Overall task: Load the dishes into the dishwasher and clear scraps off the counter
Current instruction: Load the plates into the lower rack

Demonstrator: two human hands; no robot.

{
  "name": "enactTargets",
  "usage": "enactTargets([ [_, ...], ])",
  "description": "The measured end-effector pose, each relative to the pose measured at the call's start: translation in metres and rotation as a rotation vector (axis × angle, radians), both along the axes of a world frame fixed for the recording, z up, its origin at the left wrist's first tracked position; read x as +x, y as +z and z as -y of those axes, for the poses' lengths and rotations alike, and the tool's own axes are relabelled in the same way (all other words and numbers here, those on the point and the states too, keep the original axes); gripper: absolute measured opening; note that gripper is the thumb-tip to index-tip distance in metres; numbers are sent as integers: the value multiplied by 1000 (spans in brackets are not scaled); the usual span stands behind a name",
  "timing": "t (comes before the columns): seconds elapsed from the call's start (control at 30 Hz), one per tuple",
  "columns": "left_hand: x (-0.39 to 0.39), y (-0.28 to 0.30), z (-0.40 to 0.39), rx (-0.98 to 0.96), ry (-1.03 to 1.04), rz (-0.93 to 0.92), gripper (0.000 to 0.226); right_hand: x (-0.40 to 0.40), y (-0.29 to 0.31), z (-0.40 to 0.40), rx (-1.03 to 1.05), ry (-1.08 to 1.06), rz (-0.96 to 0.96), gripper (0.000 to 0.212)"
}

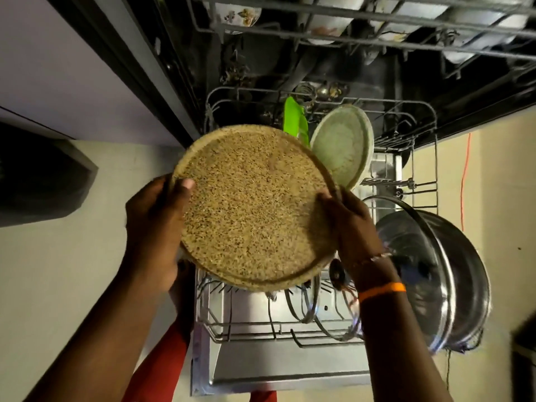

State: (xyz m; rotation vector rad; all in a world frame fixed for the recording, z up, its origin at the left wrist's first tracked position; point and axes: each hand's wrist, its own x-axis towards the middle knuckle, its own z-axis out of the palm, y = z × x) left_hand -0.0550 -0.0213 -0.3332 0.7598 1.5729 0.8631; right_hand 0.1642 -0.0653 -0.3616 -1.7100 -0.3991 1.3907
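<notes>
here both hands, left hand (153, 227) and right hand (352, 227), grip the speckled tan plate (255, 207) by opposite rims, tilted above the lower rack (278, 329) of the open dishwasher. pale plate (343, 145) stands racked behind. no legible writing or brand.

This is a home kitchen, dimly lit. An open dishwasher (290, 358) stands with its lower rack (319, 329) pulled out over the dropped door, holding a pale plate (343, 146), a green item (294, 120), glass lids (324, 309) and a large steel lid (452, 274). Patterned bowls (232, 13) sit in the upper rack (362, 21). Pale cabinet fronts (72, 68) and a tiled floor (72, 271) surround it.
</notes>
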Motion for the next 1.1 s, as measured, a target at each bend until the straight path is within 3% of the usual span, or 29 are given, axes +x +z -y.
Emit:
enactTargets([
  [0.1, 31, 7, 1, -113, -156, 111, 13, 38, 28, 20, 61, -122, 74, 12],
  [0.27, 99, 25, 7, -214, -376, 97, 23, 110, 72, 33, 170, -342, 263, 20],
  [0.43, 145, 30, 21, -277, -473, 92, 19, 165, 88, 42, 121, -305, 423, 29],
  [0.5, 157, 30, 25, -292, -502, 87, 15, 176, 82, 43, 125, -320, 509, 23],
  [0.6, 171, 23, 29, -312, -543, 49, 15, 187, 66, 37, 131, -238, 647, 28],
  [0.7, 181, 19, 29, -333, -560, 40, 18, 188, 51, 17, 96, -150, 776, 16],
  [0.9, 192, 11, 22, -335, -573, 12, 18, 192, 15, -25, -37, -34, 950, 31],
  [1.1, 190, 4, 12, -352, -566, 6, 20, 198, -13, -30, -214, 320, 1082, 38],
])
